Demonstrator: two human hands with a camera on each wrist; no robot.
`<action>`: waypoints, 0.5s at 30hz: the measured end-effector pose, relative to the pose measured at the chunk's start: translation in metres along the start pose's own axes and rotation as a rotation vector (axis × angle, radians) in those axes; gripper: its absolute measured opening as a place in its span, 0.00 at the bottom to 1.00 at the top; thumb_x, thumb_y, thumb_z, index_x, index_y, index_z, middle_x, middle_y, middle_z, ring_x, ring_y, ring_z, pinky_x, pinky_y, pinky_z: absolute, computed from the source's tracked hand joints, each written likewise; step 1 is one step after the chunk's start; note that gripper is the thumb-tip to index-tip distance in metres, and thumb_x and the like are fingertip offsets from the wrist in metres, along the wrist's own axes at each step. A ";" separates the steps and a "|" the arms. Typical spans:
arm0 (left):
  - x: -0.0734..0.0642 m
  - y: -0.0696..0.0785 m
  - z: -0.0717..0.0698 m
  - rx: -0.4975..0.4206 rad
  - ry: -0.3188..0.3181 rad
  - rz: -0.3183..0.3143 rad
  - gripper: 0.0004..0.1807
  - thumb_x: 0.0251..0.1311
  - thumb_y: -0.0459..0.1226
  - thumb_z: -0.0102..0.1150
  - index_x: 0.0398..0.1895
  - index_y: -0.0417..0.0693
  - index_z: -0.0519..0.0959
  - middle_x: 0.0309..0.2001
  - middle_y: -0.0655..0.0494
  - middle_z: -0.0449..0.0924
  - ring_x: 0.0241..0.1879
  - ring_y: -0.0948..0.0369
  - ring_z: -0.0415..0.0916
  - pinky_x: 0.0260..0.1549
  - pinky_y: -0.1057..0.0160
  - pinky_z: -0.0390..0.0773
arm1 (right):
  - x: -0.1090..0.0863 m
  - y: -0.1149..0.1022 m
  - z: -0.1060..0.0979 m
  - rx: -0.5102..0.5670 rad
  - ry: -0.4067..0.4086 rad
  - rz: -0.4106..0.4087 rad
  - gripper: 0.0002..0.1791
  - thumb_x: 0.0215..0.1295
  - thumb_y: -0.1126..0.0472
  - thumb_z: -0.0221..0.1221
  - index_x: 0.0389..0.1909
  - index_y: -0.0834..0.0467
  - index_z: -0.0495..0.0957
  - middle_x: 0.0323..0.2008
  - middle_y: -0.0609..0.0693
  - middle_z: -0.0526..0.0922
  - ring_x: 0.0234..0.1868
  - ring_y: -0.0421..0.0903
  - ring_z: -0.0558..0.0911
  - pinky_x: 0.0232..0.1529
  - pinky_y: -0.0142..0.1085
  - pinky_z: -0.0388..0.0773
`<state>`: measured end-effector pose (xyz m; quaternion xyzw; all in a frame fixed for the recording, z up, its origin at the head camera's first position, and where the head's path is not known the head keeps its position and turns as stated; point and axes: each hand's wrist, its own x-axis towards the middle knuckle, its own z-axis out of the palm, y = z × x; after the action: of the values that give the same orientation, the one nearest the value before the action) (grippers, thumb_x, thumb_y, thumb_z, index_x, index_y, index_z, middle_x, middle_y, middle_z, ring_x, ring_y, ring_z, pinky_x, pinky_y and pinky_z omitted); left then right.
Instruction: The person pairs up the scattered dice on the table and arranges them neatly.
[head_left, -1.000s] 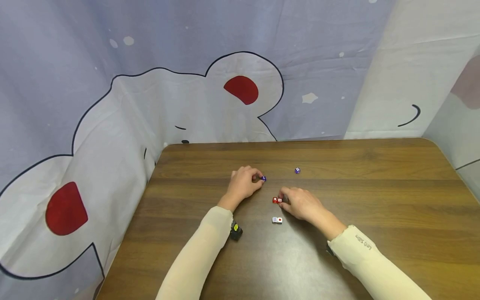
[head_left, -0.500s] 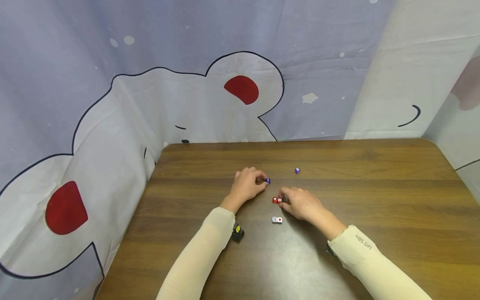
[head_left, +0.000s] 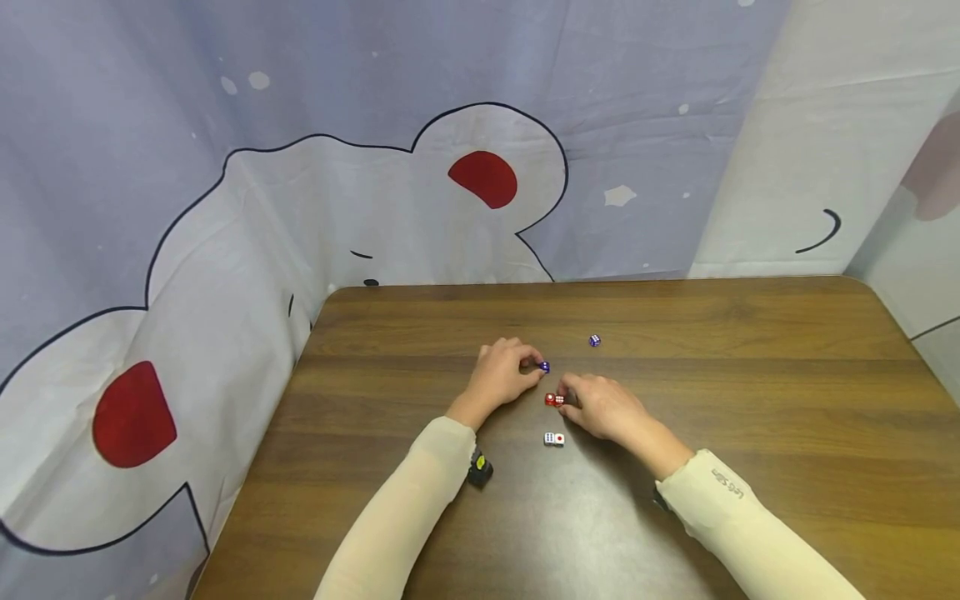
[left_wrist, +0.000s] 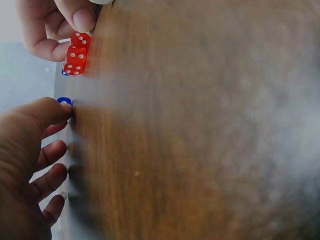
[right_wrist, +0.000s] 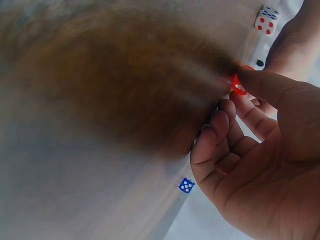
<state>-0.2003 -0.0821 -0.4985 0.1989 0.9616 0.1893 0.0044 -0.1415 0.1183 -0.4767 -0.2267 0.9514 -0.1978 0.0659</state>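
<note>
Between thumb and index finger, my left hand (head_left: 504, 372) pinches a blue die (head_left: 544, 367) close over the table; in the left wrist view the thumb covers most of that blue die (left_wrist: 65, 101). My right hand (head_left: 606, 407) pinches the right one of two red dice (head_left: 551, 400), which sit side by side. Seen from the left wrist, the red dice (left_wrist: 76, 55) form a short row on the wood. Nearer the front, two white dice (head_left: 554, 439) lie side by side. A second blue die (head_left: 595, 341) stands alone behind the right hand.
The brown wooden table (head_left: 750, 400) spreads under both arms. Behind it hangs a printed curtain (head_left: 637, 125), which also runs along the left side. A black wrist camera (head_left: 480, 468) sits at the left sleeve's cuff.
My left hand has slid right and slightly toward the front with the blue die, nearing the red dice. The right hand stays in place on the red die.
</note>
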 end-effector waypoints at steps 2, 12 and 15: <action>0.000 0.001 0.001 -0.003 -0.001 0.001 0.10 0.63 0.52 0.66 0.44 0.63 0.86 0.33 0.66 0.74 0.38 0.65 0.70 0.46 0.57 0.65 | 0.000 0.000 0.000 -0.001 0.000 -0.001 0.08 0.65 0.56 0.67 0.39 0.52 0.77 0.29 0.45 0.79 0.33 0.47 0.79 0.36 0.47 0.76; -0.001 0.004 0.002 0.006 -0.010 0.008 0.11 0.63 0.52 0.66 0.45 0.64 0.85 0.33 0.67 0.74 0.38 0.65 0.69 0.45 0.58 0.64 | -0.001 0.002 -0.002 0.016 -0.024 0.015 0.09 0.65 0.56 0.66 0.42 0.52 0.78 0.31 0.46 0.80 0.35 0.48 0.80 0.38 0.48 0.76; -0.001 0.005 0.002 0.010 -0.009 0.010 0.10 0.63 0.52 0.66 0.44 0.64 0.85 0.33 0.66 0.74 0.38 0.65 0.69 0.45 0.58 0.64 | -0.002 0.005 -0.005 0.027 -0.041 0.038 0.10 0.66 0.55 0.66 0.44 0.53 0.78 0.33 0.47 0.81 0.37 0.49 0.81 0.40 0.49 0.77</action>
<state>-0.1973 -0.0778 -0.4990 0.2046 0.9615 0.1836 0.0068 -0.1427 0.1248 -0.4737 -0.2116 0.9512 -0.2048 0.0924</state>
